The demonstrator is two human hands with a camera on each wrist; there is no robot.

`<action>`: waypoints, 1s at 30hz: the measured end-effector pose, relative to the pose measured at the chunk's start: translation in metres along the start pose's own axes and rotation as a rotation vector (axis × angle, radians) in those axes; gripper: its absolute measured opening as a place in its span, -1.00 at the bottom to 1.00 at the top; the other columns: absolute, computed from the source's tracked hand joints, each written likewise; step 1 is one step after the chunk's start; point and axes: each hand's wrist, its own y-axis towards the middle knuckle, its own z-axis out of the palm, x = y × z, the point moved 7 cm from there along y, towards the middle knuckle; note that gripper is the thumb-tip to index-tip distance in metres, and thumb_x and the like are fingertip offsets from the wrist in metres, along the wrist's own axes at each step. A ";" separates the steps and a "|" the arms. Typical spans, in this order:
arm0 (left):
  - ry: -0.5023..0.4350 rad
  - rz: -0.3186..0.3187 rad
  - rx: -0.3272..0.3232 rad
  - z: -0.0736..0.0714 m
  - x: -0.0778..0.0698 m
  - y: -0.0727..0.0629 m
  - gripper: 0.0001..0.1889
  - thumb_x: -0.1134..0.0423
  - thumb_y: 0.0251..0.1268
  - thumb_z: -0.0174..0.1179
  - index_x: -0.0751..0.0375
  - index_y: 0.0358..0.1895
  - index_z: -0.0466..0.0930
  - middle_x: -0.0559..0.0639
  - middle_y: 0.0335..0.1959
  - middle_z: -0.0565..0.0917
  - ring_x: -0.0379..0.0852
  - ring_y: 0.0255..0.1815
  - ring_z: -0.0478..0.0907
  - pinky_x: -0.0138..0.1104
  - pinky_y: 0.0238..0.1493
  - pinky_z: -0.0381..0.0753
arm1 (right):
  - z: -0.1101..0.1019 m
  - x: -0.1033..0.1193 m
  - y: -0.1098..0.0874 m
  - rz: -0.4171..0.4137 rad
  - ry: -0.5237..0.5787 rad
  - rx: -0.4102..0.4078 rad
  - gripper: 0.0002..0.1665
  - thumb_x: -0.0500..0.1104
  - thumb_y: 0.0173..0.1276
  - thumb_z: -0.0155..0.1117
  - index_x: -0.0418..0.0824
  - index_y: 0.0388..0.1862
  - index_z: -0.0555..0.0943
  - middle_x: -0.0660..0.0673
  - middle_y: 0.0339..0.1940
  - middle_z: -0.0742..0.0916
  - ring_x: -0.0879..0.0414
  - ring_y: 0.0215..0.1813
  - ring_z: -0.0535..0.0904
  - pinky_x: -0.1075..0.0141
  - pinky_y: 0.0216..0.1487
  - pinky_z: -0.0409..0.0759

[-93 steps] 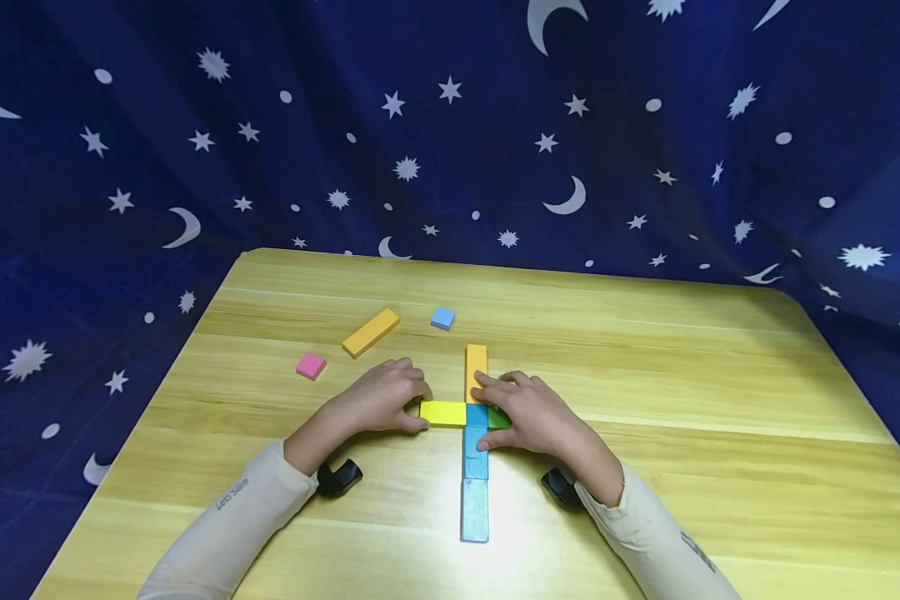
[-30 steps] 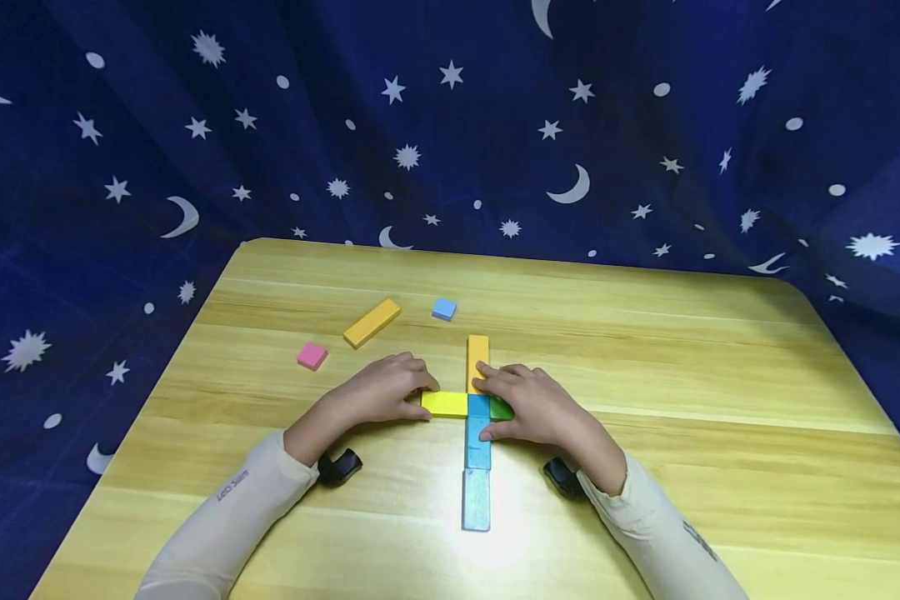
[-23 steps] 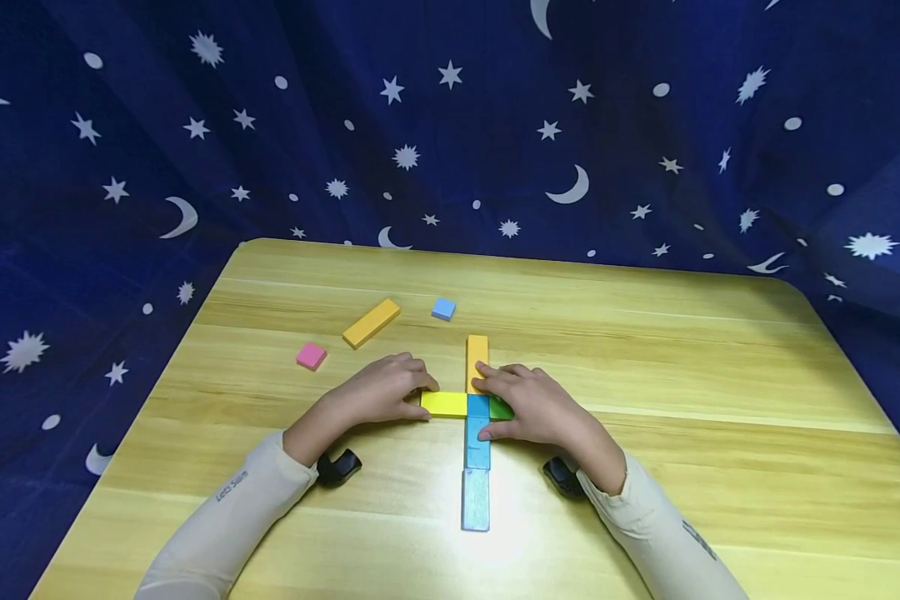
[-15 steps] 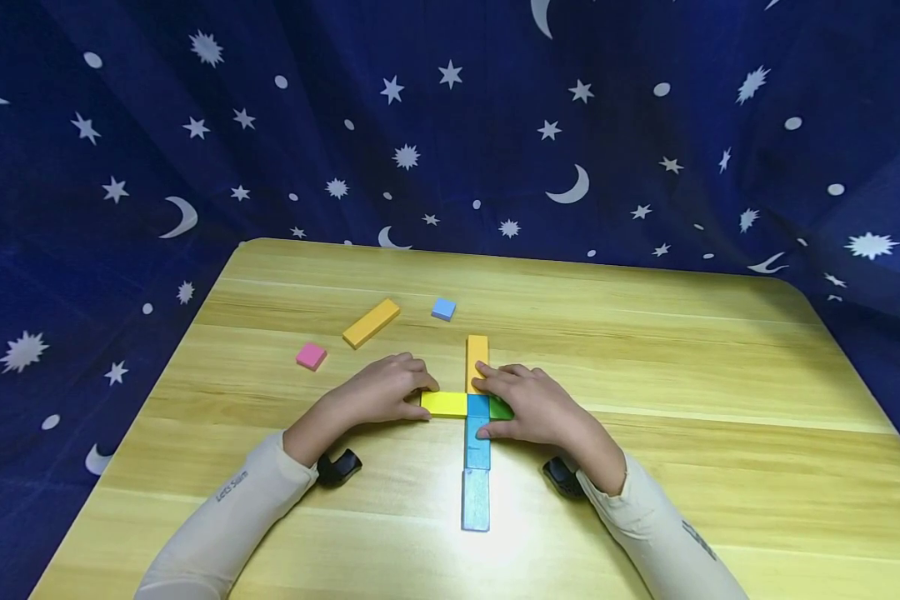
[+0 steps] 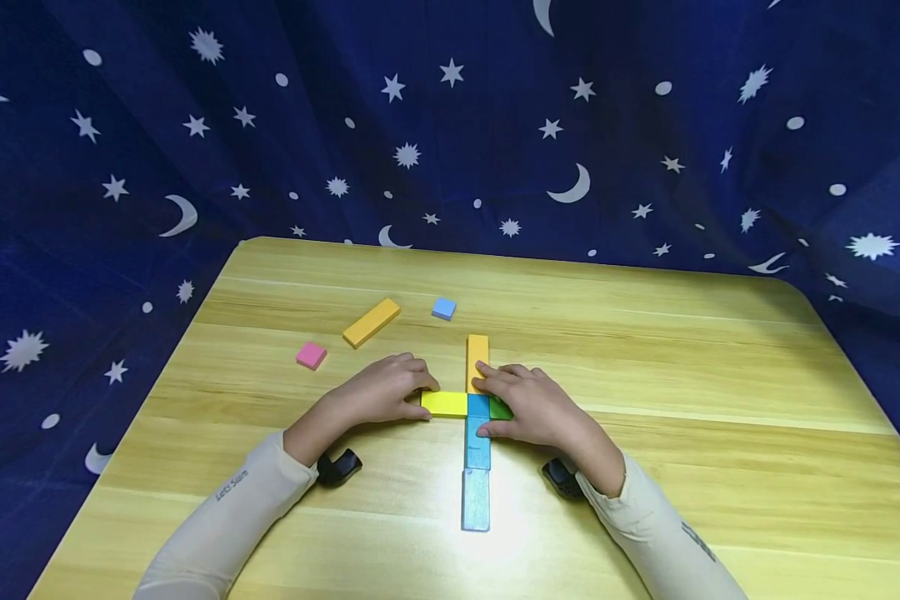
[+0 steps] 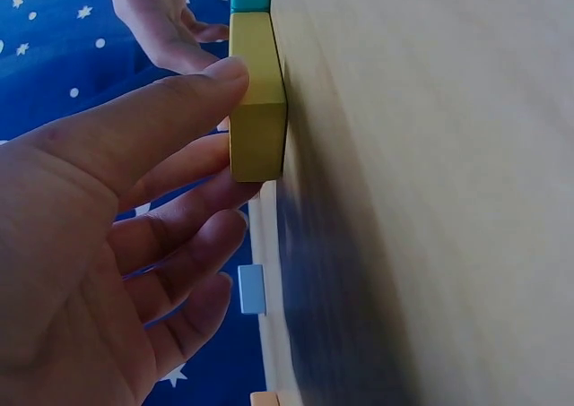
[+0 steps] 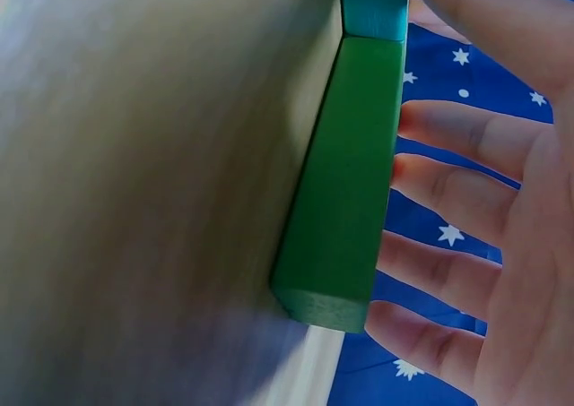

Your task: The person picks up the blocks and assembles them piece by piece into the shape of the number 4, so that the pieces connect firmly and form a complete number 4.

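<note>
Starting at the left, the left hand (image 5: 382, 392) could skew the row: a slight twist of its pinch on the flat yellow rectangular block (image 5: 447, 404), apparently painted wood, would likely break the seam with the small blue square block (image 5: 478, 406) at the crossing. Farther along, the flat orange rectangular block (image 5: 477, 346) and the flat medium-blue rectangular block (image 5: 478, 452) seem merely butted up, so a sideways drag of the right hand (image 5: 536, 410) might pull these 2 off line, and its weight could nudge the flat green rectangular block (image 5: 501, 408) beneath it. As for the fingers, on the left the thumb lies at the near edge of the yellow block's outer end and a finger at the far edge, gripping it between them; the lower fingers hang loosely bent, and the block runs rightward to touch the square. On the right, the fingers are spread, with 2 fingertips on or just over the orange block and the thumb tip likewise at the medium-blue block; the green block lies beneath, between thumb and fingers, but whether they press I cannot tell
</note>
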 end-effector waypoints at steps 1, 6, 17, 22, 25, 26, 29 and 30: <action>-0.002 -0.002 0.003 0.000 0.000 0.000 -0.63 0.00 0.04 0.29 0.12 -0.11 0.63 -0.10 -0.26 0.58 -0.19 -0.23 0.42 -0.34 -0.13 0.44 | 0.000 0.000 0.000 0.001 0.000 -0.001 -0.20 0.28 0.07 0.25 -0.07 0.25 0.42 -0.05 0.38 0.35 -0.11 0.30 0.32 -0.09 0.14 0.33; -0.012 -0.009 0.010 -0.001 0.000 0.000 -0.62 0.00 0.04 0.29 0.13 -0.11 0.63 -0.09 -0.24 0.58 -0.18 -0.22 0.43 -0.33 -0.11 0.44 | -0.001 0.000 0.000 0.002 -0.005 -0.004 -0.20 0.28 0.07 0.25 -0.06 0.25 0.43 -0.05 0.38 0.36 -0.11 0.30 0.33 -0.08 0.13 0.34; -0.026 -0.011 0.014 -0.003 -0.001 -0.001 -0.60 0.00 0.04 0.29 0.12 -0.07 0.61 -0.07 -0.21 0.59 -0.16 -0.18 0.46 -0.30 -0.07 0.45 | -0.001 0.000 -0.001 0.002 0.001 -0.002 -0.20 0.28 0.07 0.25 -0.06 0.25 0.43 -0.05 0.38 0.35 -0.12 0.30 0.33 -0.08 0.13 0.34; -0.025 -0.016 0.009 -0.005 0.000 -0.003 -0.58 -0.01 0.06 0.27 0.09 -0.02 0.59 -0.09 -0.16 0.60 -0.17 -0.15 0.47 -0.30 -0.04 0.45 | 0.001 0.000 0.000 -0.001 -0.001 -0.001 -0.20 0.28 0.07 0.25 -0.07 0.25 0.43 -0.06 0.38 0.35 -0.12 0.29 0.33 -0.07 0.12 0.35; 0.003 -0.011 -0.006 -0.010 -0.003 -0.005 -0.57 -0.02 0.06 0.27 0.09 -0.01 0.59 -0.09 -0.15 0.59 -0.16 -0.13 0.46 -0.30 -0.04 0.45 | 0.001 0.000 0.000 -0.003 0.004 -0.002 -0.21 0.27 0.06 0.26 -0.07 0.24 0.43 -0.06 0.37 0.36 -0.13 0.29 0.33 -0.08 0.11 0.35; 0.010 -0.004 -0.012 -0.012 -0.006 -0.005 -0.57 -0.02 0.06 0.27 0.09 -0.01 0.59 -0.09 -0.14 0.59 -0.16 -0.13 0.46 -0.30 -0.04 0.45 | 0.000 0.000 0.000 -0.004 0.006 -0.004 -0.21 0.27 0.06 0.27 -0.07 0.24 0.44 -0.07 0.37 0.36 -0.13 0.29 0.33 -0.09 0.11 0.35; -0.005 0.037 -0.015 -0.017 -0.020 -0.007 -0.60 -0.02 0.08 0.26 0.07 -0.04 0.60 -0.11 -0.16 0.58 -0.19 -0.14 0.46 -0.32 -0.05 0.46 | 0.000 0.000 0.000 -0.006 0.008 -0.006 -0.21 0.26 0.06 0.27 -0.08 0.24 0.44 -0.07 0.37 0.36 -0.13 0.29 0.33 -0.10 0.11 0.34; -0.013 0.057 -0.002 -0.017 -0.026 -0.008 -0.61 -0.03 0.09 0.25 0.05 -0.04 0.61 -0.13 -0.17 0.58 -0.20 -0.14 0.45 -0.33 -0.06 0.46 | -0.001 0.000 0.001 -0.007 0.009 -0.006 -0.21 0.25 0.07 0.27 -0.08 0.24 0.43 -0.07 0.37 0.36 -0.14 0.29 0.33 -0.10 0.12 0.33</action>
